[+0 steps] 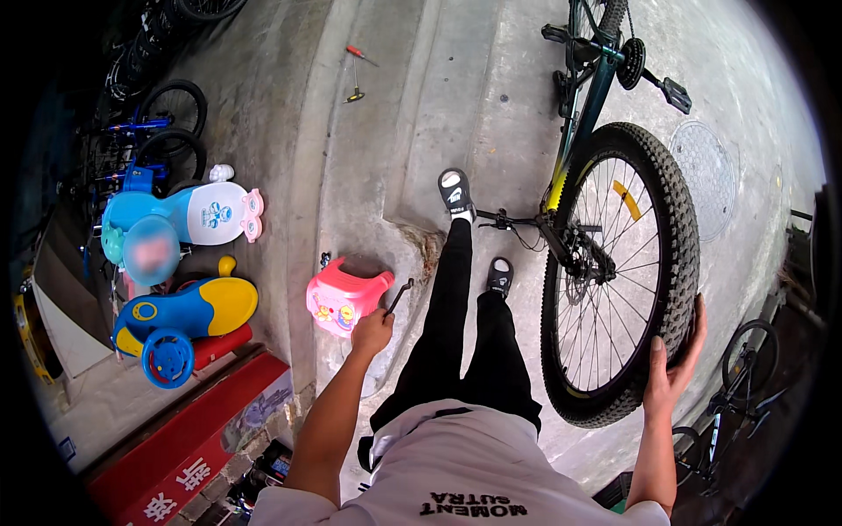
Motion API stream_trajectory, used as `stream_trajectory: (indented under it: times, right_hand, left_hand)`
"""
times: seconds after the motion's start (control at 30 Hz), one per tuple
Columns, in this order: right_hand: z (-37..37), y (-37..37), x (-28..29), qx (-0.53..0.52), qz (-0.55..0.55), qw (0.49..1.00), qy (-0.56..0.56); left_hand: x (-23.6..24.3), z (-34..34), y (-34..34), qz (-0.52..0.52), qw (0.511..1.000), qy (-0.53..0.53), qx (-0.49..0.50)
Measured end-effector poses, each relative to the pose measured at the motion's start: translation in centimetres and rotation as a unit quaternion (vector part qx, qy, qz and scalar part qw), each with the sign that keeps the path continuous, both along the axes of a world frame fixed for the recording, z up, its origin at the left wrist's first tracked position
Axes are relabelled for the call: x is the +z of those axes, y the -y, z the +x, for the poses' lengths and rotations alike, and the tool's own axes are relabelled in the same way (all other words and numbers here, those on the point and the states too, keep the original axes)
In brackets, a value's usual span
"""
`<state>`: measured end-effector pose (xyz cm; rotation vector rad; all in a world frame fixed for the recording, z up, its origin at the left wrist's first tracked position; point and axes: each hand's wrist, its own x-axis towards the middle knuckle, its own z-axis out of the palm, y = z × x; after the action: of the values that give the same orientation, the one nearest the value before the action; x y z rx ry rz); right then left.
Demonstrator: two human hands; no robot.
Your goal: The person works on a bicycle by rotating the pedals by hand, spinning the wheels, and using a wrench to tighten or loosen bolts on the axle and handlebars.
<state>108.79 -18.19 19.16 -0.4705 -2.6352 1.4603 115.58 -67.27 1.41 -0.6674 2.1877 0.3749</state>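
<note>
In my left hand (373,333) is a short dark wrench (401,295) with a bent end, held up beside a pink plastic stool (338,298). My right hand (673,368) clasps the edge of a bicycle's front wheel (687,263), thumb on one side of the knobby tyre and fingers along the other. This wheel has a yellow reflector, thin spokes and a disc at the hub. It belongs to a dark green and yellow bicycle (589,114), whose pedals and chainring show farther off. The handlebar (504,221) reaches toward my feet.
A red-handled screwdriver (360,56) and a T-handled tool (354,94) lie on the concrete. Ride-on toys (189,307) stand at the left near a red sign board (197,438). Other bicycles (175,110) are at the far left, another (745,368) at the right. A low step edge (412,232) crosses the ground.
</note>
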Motion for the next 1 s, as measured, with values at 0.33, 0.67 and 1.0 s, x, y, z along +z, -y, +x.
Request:
stream_trajectory:
  times: [0.33,0.67,1.0]
  right_hand:
    - [-4.1,2.3,3.3,-0.102,0.015,0.984,0.149]
    - [-3.4,2.0,2.7,-0.179,0.339,0.886,0.260]
    - [-9.6,3.5,3.0,-0.118,0.485,0.824,0.270]
  left_hand:
    - [-7.7,-7.0,9.3,-0.095,0.978,0.177,-0.049]
    - [-20.2,-35.6,11.1,-0.102,0.982,0.100,-0.121]
    - [-30.7,-46.4,17.1,-0.131,0.971,0.022,-0.196]
